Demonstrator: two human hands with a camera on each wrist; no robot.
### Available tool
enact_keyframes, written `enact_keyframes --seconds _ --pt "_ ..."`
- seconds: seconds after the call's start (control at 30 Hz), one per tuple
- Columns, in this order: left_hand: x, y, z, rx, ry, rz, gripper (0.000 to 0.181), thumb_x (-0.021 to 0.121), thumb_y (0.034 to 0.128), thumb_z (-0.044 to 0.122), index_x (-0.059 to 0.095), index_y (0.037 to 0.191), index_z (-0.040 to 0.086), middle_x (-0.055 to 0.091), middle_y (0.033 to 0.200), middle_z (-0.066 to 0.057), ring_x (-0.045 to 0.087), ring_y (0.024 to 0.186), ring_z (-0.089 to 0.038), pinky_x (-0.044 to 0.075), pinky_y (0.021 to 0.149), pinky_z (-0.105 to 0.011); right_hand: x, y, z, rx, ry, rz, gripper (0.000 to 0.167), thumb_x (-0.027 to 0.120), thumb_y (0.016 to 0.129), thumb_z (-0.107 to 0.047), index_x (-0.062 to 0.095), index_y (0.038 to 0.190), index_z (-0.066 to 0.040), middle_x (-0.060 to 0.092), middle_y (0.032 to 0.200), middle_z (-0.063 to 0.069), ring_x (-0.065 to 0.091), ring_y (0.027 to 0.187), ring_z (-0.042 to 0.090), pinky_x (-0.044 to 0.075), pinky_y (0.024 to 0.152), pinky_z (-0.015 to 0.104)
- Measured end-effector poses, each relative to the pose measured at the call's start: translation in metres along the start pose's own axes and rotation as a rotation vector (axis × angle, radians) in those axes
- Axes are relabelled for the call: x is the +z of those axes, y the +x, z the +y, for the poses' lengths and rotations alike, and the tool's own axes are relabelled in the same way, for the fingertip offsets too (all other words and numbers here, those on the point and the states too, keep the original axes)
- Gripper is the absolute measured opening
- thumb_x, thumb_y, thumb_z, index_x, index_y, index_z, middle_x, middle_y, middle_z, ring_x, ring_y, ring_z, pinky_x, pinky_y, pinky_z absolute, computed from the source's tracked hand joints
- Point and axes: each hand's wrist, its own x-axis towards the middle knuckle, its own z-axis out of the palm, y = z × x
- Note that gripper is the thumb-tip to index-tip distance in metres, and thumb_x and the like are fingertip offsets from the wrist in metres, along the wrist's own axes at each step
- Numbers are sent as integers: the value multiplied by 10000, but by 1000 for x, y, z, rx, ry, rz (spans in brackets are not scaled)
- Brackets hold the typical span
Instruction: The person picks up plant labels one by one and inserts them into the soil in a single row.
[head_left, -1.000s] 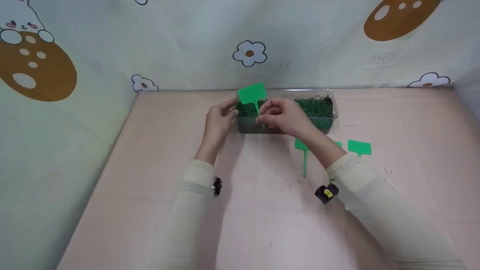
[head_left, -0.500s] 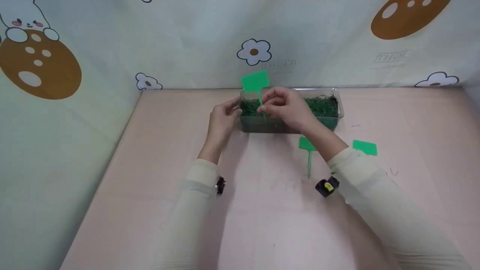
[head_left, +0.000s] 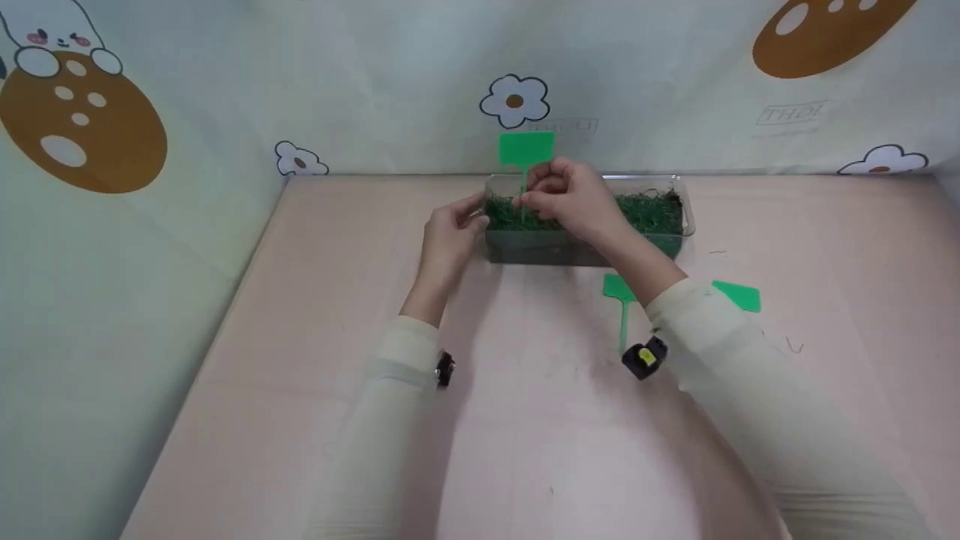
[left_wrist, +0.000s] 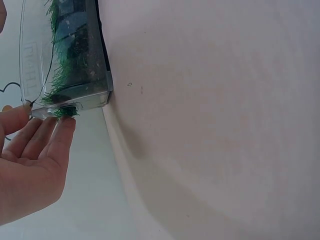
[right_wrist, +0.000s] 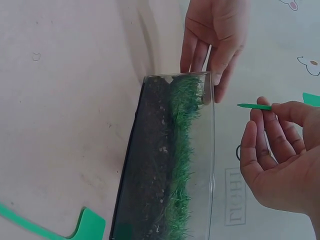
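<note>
A clear plastic container [head_left: 547, 249] holds dark soil topped with green grass [right_wrist: 181, 150]. At its left end, my left hand [head_left: 448, 234] grips the rim, thumb on the corner and fingers against the end wall, as the left wrist view [left_wrist: 37, 165] shows. Between thumb and fingertips, my right hand [head_left: 581, 199] pinches the stem of a green plant label [head_left: 526, 148]. The label stands upright over the left part of the grass. In the right wrist view its pointed stem [right_wrist: 247, 105] hangs above the rim, apart from the grass.
On the pink tabletop [head_left: 517, 420], a second green label [head_left: 618, 288] lies in front of the container. Another green label [head_left: 740, 295] is partly hidden by my right sleeve. A patterned cloth backdrop [head_left: 390, 97] rises right behind the container.
My right hand has raised the label and turned it from tilted to upright, shifting slightly right. My left hand keeps its place on the container's end.
</note>
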Motion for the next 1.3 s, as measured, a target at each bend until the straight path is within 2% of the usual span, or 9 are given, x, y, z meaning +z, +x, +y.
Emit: enact_keyframes --seconds 0.2,0.37,0.53,0.63,0.8,1.1,1.3 --pt "0 -2 -1 6 -11 -3 420 563 1012 78 540 1431 101 543 1487 -56 561 1338 -193 493 1077 -257 7 5 2 0 -34 28 156 637 973 -152 618 1100 -63 739 1055 103 676 979 214 565 770 222" --pt "-1 -3 -1 16 -16 -2 416 563 1012 76 545 1427 102 550 1481 -56 567 1331 -190 501 1069 -264 13 14 9 -1 -82 77 154 661 963 -175 642 1078 -73 712 1046 84 627 891 134 573 798 279" --pt "0 -2 -3 13 -13 1 411 565 1011 76 555 1421 105 556 1474 -66 570 1328 -197 510 1057 -262 19 23 16 -13 -170 114 142 675 950 -152 654 1062 -67 701 1023 76 644 896 150 550 774 270" --pt "0 -2 -2 11 -13 4 410 566 1009 71 559 1418 100 560 1469 -75 579 1317 -199 513 1050 -254 22 28 18 -16 -214 129 160 679 945 -139 653 1077 -52 704 1038 100 652 934 173 557 819 284" --pt "1 -3 0 7 -6 12 413 568 1007 67 560 1419 103 562 1468 -70 596 1295 -187 517 1046 -260 25 34 21 14 -267 129 178 680 949 -151 668 1097 -52 698 1065 107 633 961 195 563 898 342" --pt "1 -1 -2 5 -12 15 402 564 1008 69 573 1408 110 568 1463 -57 605 1284 -182 521 1047 -280 29 42 25 63 -332 123 155 671 952 -169 686 1066 -65 694 1036 88 604 905 187 541 831 321" --pt "0 -3 0 7 6 13 405 564 1011 84 571 1413 135 561 1472 -37 584 1307 -174 513 1058 -281 33 45 27 95 -402 107 142 662 958 -169 684 1054 -66 707 1043 93 635 916 192 561 861 338"
